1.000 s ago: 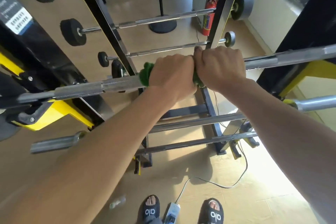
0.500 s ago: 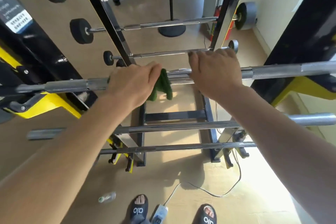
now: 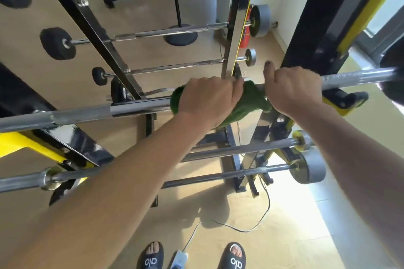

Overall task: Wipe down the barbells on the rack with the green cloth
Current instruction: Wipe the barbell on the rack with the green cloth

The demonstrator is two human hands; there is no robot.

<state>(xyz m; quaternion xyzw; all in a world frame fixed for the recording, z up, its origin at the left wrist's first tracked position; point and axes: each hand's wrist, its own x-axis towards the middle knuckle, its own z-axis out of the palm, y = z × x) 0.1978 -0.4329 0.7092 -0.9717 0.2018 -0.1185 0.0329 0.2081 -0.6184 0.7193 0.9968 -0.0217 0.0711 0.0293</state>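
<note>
With the left hand [image 3: 207, 97] clamped round the green cloth [image 3: 249, 102] on the near barbell [image 3: 135, 108] and the right hand [image 3: 293, 89] gripping bare steel beside it, a hard pull might roll the bar off its yellow hooks [image 3: 343, 105].

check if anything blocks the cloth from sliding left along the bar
Nothing visible does. The left hand grips the cloth on the bar, whose run to the left is bare.
</note>
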